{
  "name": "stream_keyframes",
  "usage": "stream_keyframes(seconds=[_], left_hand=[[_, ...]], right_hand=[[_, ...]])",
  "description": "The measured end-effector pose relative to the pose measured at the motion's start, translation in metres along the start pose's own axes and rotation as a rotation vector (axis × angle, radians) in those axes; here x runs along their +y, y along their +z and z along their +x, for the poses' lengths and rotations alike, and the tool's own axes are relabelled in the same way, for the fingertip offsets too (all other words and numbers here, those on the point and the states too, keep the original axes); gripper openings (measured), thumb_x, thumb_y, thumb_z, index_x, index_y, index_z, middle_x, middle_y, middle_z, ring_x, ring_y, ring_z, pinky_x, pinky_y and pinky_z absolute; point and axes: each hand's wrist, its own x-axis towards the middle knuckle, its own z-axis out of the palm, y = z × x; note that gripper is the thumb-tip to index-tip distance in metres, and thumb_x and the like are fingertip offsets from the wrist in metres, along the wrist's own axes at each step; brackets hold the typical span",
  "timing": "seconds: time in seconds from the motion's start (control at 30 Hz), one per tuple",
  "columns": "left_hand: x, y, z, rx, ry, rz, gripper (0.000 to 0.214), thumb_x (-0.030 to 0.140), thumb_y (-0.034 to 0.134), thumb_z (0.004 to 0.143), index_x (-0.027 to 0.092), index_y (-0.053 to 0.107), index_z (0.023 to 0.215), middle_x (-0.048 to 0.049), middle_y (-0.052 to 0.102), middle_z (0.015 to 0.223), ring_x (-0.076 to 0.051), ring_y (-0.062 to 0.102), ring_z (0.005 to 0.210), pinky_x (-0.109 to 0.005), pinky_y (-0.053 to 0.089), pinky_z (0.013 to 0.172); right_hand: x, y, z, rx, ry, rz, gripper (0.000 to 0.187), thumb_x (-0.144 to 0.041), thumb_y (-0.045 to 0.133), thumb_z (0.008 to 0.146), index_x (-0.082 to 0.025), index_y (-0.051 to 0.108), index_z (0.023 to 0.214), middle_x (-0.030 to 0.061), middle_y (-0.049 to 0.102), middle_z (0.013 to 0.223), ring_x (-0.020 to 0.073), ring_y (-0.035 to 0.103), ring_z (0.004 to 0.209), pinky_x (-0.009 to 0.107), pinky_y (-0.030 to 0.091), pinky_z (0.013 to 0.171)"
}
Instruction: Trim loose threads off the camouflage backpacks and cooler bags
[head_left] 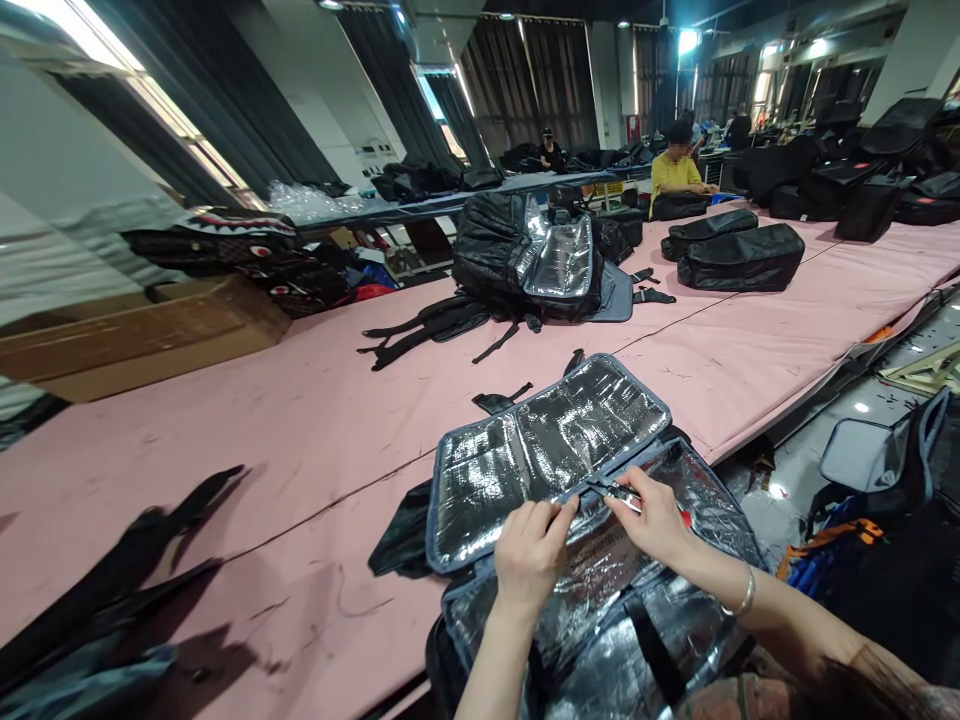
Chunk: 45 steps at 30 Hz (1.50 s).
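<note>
Over open silver-lined bag (596, 590) w/ strap (652, 645) inside, R hand (651, 515) holds snips (621, 493).

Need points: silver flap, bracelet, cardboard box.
Silver flap (551, 460), head view: middle of its shiny lining.
Bracelet (751, 588), head view: side of its band.
Cardboard box (150, 350), head view: its long side wall.

This looks like a bag-making workshop. A long pink-covered table (300, 430) crosses the room, littered with thread scraps and straps. Near, an open bag with silver lining (592, 545) lies on it; a similar black bag (495, 250) sits farther along, and black bags (847, 180) heap up at far right. A person in yellow (675, 175) works at the far end. A long cardboard box (150, 345) stands at left.
</note>
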Motion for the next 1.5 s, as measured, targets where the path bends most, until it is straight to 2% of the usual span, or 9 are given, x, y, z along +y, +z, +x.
stream_keyframes(seconds=[0.2, 0.3, 0.4, 0.5, 0.63, 0.73, 1.13, 1.27, 1.5], left_hand=[[0.001, 0.002, 0.000, -0.023, 0.003, 0.005, 0.016, 0.015, 0.061, 0.076, 0.020, 0.063, 0.091, 0.0003, 0.053, 0.064, -0.011, 0.042, 0.059, -0.027, 0.029, 0.056], [0.001, 0.001, 0.001, -0.019, 0.003, 0.014, 0.015, 0.015, 0.062, 0.075, 0.019, 0.063, 0.089, 0.0007, 0.053, 0.063, -0.011, 0.041, 0.058, -0.027, 0.029, 0.055], [0.002, -0.001, 0.002, -0.009, 0.000, 0.014, 0.012, 0.015, 0.063, 0.074, 0.019, 0.063, 0.086, 0.0010, 0.053, 0.062, -0.011, 0.040, 0.058, -0.026, 0.029, 0.055], [0.003, -0.002, 0.003, 0.005, -0.005, 0.007, 0.010, 0.016, 0.063, 0.075, 0.018, 0.062, 0.085, 0.0007, 0.053, 0.062, -0.011, 0.040, 0.058, -0.026, 0.029, 0.055], [0.003, -0.002, 0.002, 0.012, 0.000, 0.002, 0.011, 0.015, 0.063, 0.075, 0.018, 0.062, 0.085, 0.0009, 0.053, 0.062, -0.011, 0.040, 0.058, -0.026, 0.029, 0.055], [0.003, -0.003, 0.002, 0.010, -0.003, 0.000, 0.009, 0.016, 0.061, 0.076, 0.019, 0.062, 0.085, 0.0010, 0.053, 0.062, -0.011, 0.041, 0.058, -0.026, 0.029, 0.055], [0.003, -0.004, 0.002, 0.012, -0.003, 0.004, 0.009, 0.015, 0.060, 0.077, 0.018, 0.062, 0.085, 0.0006, 0.053, 0.062, -0.011, 0.042, 0.057, -0.026, 0.029, 0.054], [0.004, -0.005, 0.003, 0.019, -0.007, -0.002, 0.012, 0.014, 0.062, 0.076, 0.018, 0.062, 0.087, 0.0005, 0.054, 0.062, -0.011, 0.042, 0.057, -0.026, 0.029, 0.054], [0.005, -0.006, 0.004, 0.035, -0.001, -0.019, 0.011, 0.014, 0.060, 0.077, 0.017, 0.061, 0.087, -0.0001, 0.055, 0.064, -0.011, 0.044, 0.058, -0.026, 0.030, 0.054]], right_hand=[[0.003, 0.006, -0.010, 0.049, -0.040, -0.156, 0.014, -0.029, 0.044, 0.087, -0.019, 0.052, 0.093, 0.0059, 0.064, 0.090, 0.0176, 0.061, 0.081, 0.025, 0.046, 0.069], [0.005, 0.006, -0.009, 0.011, -0.105, -0.253, 0.016, -0.028, 0.041, 0.089, -0.019, 0.054, 0.090, 0.0063, 0.065, 0.086, 0.0180, 0.061, 0.082, 0.025, 0.044, 0.070], [0.008, 0.001, -0.005, -0.018, -0.144, -0.241, 0.016, -0.027, 0.041, 0.089, -0.019, 0.054, 0.086, 0.0054, 0.065, 0.084, 0.0172, 0.061, 0.082, 0.024, 0.043, 0.070], [0.006, -0.007, -0.001, -0.042, -0.141, -0.219, 0.012, -0.027, 0.044, 0.088, -0.019, 0.053, 0.087, 0.0046, 0.065, 0.085, 0.0167, 0.062, 0.080, 0.024, 0.043, 0.069], [-0.001, -0.016, 0.003, -0.142, -0.125, -0.250, 0.011, -0.027, 0.048, 0.085, -0.020, 0.054, 0.090, 0.0031, 0.066, 0.083, 0.0159, 0.062, 0.074, 0.023, 0.043, 0.065], [-0.005, -0.016, 0.006, -0.177, -0.147, -0.238, 0.011, -0.027, 0.050, 0.084, -0.020, 0.055, 0.091, 0.0035, 0.066, 0.085, 0.0167, 0.063, 0.080, 0.023, 0.044, 0.070], [-0.003, -0.005, 0.002, -0.138, -0.198, -0.231, 0.013, -0.026, 0.046, 0.086, -0.019, 0.056, 0.089, 0.0047, 0.066, 0.086, 0.0171, 0.062, 0.082, 0.024, 0.043, 0.070], [-0.004, -0.010, 0.002, -0.102, -0.151, -0.131, 0.011, -0.027, 0.048, 0.084, -0.019, 0.055, 0.089, 0.0030, 0.066, 0.084, 0.0150, 0.062, 0.075, 0.022, 0.044, 0.068], [-0.001, -0.019, 0.008, -0.078, -0.138, -0.212, 0.011, -0.027, 0.048, 0.084, -0.020, 0.055, 0.088, 0.0024, 0.065, 0.079, 0.0149, 0.061, 0.071, 0.023, 0.043, 0.066]])
